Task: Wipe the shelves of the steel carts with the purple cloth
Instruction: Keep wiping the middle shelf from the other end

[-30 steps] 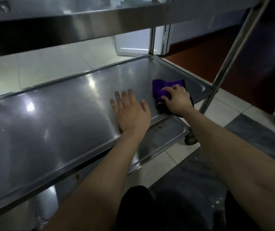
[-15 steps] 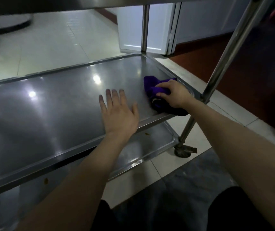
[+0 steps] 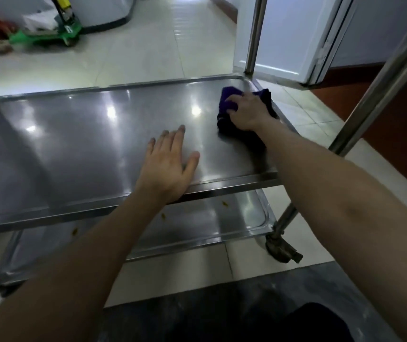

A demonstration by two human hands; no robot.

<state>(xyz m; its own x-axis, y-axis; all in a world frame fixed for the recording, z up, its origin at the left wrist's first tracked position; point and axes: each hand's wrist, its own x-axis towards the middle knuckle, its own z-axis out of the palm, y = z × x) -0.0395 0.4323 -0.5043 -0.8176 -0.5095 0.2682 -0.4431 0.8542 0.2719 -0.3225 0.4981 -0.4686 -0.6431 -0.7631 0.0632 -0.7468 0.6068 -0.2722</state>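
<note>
**Cloth at far right corner of middle shelf; part of cloth and cart out of sight**

The purple cloth lies bunched on the middle shelf of the steel cart, in the upper right of the frame, close to the shelf's far right corner. It appears soft, light and limp: it folds into lumps and will take whatever shape the hand presses into it. Judged best held as now, palm on top with the fingers curled over a gathered fold, so it does not slide free on the polished steel. The shelf is smooth and reflective and looks slippery under a flat cloth.

The right hand is closed over the cloth, pressing it onto the shelf. The left hand lies flat and spread, empty, near the shelf's front rim at centre frame, apparently as a brace.

The lower shelf shows below the front rim, with a few small yellowish specks on it; what they are cannot be told.

Hidden or unclear: much of the cloth sits under the right hand and wrist, and its near portion reads almost black, so its full extent is uncertain. The cart's left end runs out of frame. Only one caster is visible, at lower right. The green-based item in the upper left is blurred beyond identification.
</note>
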